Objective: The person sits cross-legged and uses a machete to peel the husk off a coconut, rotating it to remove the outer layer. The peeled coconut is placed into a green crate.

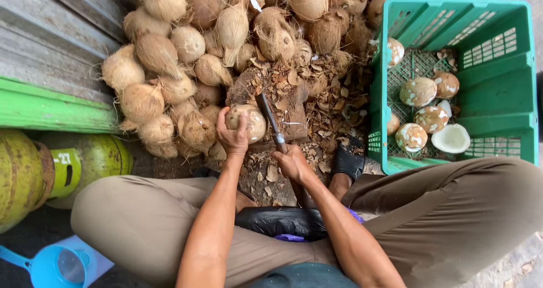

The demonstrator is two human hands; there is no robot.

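Note:
My left hand [233, 136] grips a partly peeled coconut [249, 120] and holds it on a wooden chopping block [289, 108] strewn with shell chips. My right hand [292, 162] is closed on the handle of a long knife [269, 118], whose dark blade points away from me and rests just right of the coconut. I sit cross-legged in brown trousers, with a black plastic bag [280, 220] in my lap.
A big heap of husked brown coconuts [192, 44] lies beyond the block. A green plastic crate [492, 73] at right holds several peeled coconuts [418, 91]. Green gas cylinders [22, 175] lie at left, a blue funnel [54, 267] at bottom left.

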